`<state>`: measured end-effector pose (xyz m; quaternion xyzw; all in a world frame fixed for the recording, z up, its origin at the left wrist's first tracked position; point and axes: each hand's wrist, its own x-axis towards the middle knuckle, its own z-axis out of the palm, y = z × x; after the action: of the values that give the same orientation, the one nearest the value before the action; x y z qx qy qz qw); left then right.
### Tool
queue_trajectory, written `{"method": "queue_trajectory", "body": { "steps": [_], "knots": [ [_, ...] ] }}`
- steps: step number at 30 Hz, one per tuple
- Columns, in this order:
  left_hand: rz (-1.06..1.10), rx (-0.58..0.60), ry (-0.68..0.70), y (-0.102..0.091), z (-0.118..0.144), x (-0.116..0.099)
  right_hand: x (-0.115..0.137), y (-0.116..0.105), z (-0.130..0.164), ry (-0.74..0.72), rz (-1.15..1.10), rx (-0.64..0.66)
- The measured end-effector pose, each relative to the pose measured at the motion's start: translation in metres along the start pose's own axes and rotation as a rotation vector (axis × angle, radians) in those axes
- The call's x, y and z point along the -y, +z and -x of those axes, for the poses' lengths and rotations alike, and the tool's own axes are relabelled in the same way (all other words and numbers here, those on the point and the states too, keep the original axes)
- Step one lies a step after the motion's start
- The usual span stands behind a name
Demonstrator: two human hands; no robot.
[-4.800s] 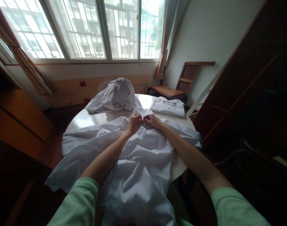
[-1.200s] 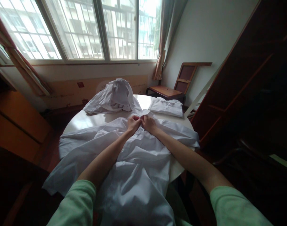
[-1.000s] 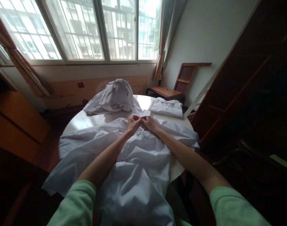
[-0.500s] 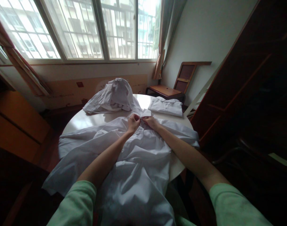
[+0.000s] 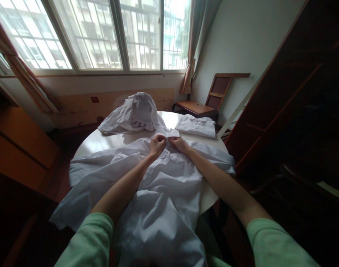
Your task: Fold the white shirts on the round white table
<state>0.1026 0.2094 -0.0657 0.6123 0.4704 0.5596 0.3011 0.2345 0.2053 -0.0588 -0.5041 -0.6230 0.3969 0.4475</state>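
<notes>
- The spread white shirt (image 5: 163, 193) lies front-up across the round worktop (image 5: 108, 141). Its left sleeve and hem hang well over the near-left edge, and that overhanging weight could drag the whole garment toward the floor if the collar end is lifted.
- The crumpled pile of white cloth (image 5: 133, 115) sits at the far left of the worktop, just beyond the shirt's collar. A tug away from the body could snag it or pull it into the work.
- The left hand (image 5: 157, 144) is curled closed, pinching the shirt's front edge near the collar. A loose pinch would let the thin fabric slip and the two edges fall out of line.
- The right hand (image 5: 178, 143) is closed on the opposite edge, touching the left hand. Whether a button sits between the fingers is too small to tell; pulling unevenly could pucker the placket.
- The folded shirt (image 5: 197, 127) lies near on the right, and a sweeping forearm could rumple it.
</notes>
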Motion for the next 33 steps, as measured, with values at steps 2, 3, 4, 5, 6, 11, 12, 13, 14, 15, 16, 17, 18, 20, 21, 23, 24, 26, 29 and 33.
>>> {"method": "queue_trajectory", "body": {
  "steps": [2,3,4,5,6,11,12,13,14,15,16,17,18,20,21,23,24,26,29,33],
  "knots": [
    [0.029,0.001,-0.005,0.000,-0.001,0.002,0.001,-0.002,0.001,-0.004,0.103,-0.004],
    [0.039,0.003,-0.011,0.000,-0.001,0.002,0.001,-0.003,0.001,0.001,0.146,-0.005],
    [0.046,0.007,-0.018,0.001,-0.001,0.003,0.002,-0.003,0.002,0.000,0.180,-0.007],
    [0.048,0.012,-0.027,0.001,-0.002,0.004,0.003,-0.004,0.002,-0.005,0.208,-0.017],
    [0.048,0.017,-0.035,0.001,-0.002,0.005,0.004,-0.004,0.003,-0.015,0.233,-0.033],
    [0.066,0.050,-0.068,0.000,-0.003,0.009,0.006,-0.004,0.005,-0.100,0.296,-0.122],
    [0.076,0.056,-0.070,0.000,-0.003,0.009,0.005,-0.004,0.004,-0.108,0.282,-0.120],
    [0.086,0.062,-0.069,0.000,-0.003,0.008,0.005,-0.004,0.004,-0.113,0.259,-0.116],
    [0.094,0.068,-0.066,0.001,-0.002,0.007,0.003,-0.004,0.003,-0.111,0.231,-0.114],
    [0.099,0.078,-0.063,0.001,-0.002,0.006,0.002,-0.003,0.002,-0.098,0.196,-0.116],
    [0.097,0.087,-0.061,0.001,-0.001,0.004,0.001,-0.003,0.001,-0.075,0.151,-0.130],
    [0.087,0.095,-0.055,0.001,-0.001,0.003,0.000,-0.003,0.000,-0.045,0.098,-0.155],
    [0.063,0.091,-0.043,0.000,-0.001,0.001,-0.001,-0.003,-0.002,-0.011,0.036,-0.191],
    [-0.030,0.031,0.022,-0.004,-0.003,-0.003,-0.001,-0.004,-0.006,0.060,-0.088,-0.278],
    [-0.096,-0.022,0.069,-0.007,-0.005,-0.004,-0.001,-0.006,-0.008,0.090,-0.138,-0.324],
    [-0.244,-0.127,0.135,-0.015,-0.011,-0.004,-0.001,-0.011,-0.012,0.126,-0.197,-0.402],
    [-0.316,-0.156,0.133,-0.019,-0.014,-0.003,-0.002,-0.015,-0.014,0.132,-0.196,-0.438],
    [-0.451,-0.135,0.036,-0.026,-0.021,0.001,-0.004,-0.021,-0.016,0.109,-0.087,-0.517],
    [-0.592,0.004,-0.140,-0.030,-0.026,0.008,-0.011,-0.028,-0.015,0.086,0.299,-0.572],
    [-0.588,0.048,-0.142,-0.030,-0.027,0.013,-0.017,-0.030,-0.011,0.112,0.616,-0.436]
  ]
}}
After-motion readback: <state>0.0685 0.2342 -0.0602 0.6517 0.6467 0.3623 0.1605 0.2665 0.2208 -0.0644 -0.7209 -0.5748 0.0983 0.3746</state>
